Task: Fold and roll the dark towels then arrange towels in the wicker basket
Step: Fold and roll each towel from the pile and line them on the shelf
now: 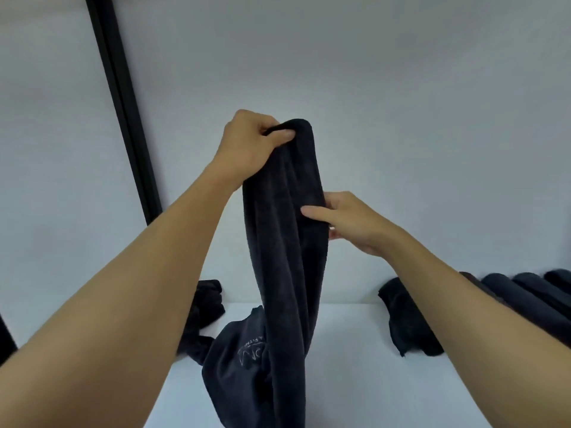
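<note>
A long dark towel (pixel 285 267) hangs upright in front of me, its lower end bunched on the white table (pixel 355 381) with pale lettering showing. My left hand (pixel 250 143) is raised and pinches the towel's top edge. Lower down, my right hand (pixel 349 220) grips the towel's right side between thumb and fingers. Several rolled dark towels (pixel 525 291) lie side by side at the far right, partly behind my right forearm. No wicker basket is in view.
A crumpled dark towel (pixel 205 304) lies at the back left of the table, and another loose dark towel (pixel 408 322) at the back right. A white wall stands behind the table. A black vertical post (pixel 123 112) runs down on the left.
</note>
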Tool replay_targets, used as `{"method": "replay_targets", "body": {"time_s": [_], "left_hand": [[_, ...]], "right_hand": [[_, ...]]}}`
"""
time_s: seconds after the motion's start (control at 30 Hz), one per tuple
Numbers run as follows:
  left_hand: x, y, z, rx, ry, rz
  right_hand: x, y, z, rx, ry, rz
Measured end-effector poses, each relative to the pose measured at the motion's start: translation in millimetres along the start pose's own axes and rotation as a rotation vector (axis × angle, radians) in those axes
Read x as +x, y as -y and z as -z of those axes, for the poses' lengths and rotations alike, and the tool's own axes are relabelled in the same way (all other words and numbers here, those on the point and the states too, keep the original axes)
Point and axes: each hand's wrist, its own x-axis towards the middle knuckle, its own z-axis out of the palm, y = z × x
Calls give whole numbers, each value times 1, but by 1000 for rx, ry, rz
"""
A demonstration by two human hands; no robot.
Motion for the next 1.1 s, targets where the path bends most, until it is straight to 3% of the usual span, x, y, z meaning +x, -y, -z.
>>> {"method": "replay_targets", "body": {"time_s": [0.27, 0.4, 0.57, 0.67, 0.77, 0.87, 0.93, 1.0, 1.1], "left_hand": [[-4, -6, -18, 139, 82, -126], [-14, 17, 0, 16, 252, 64], [-38, 61, 32, 174, 650, 359], [-40, 83, 36, 420, 727, 413], [-27, 94, 44, 633, 465, 350], [-4, 87, 51, 587, 136, 336], [18, 81, 54, 345, -88, 362], [44, 75, 59, -59, -277, 373], [88, 59, 65, -384, -438, 289]], "right_hand": [[21, 42, 19, 27, -261, 244], [37, 46, 42, 10, -412, 241], [39, 40, 76, 49, -558, 200], [40, 35, 86, 4, -628, 215], [42, 33, 100, -74, -690, 187], [51, 37, 121, -186, -729, 127], [60, 47, 136, -217, -721, 60], [70, 63, 151, -103, -652, -16], [87, 88, 168, 119, -601, 3]]}}
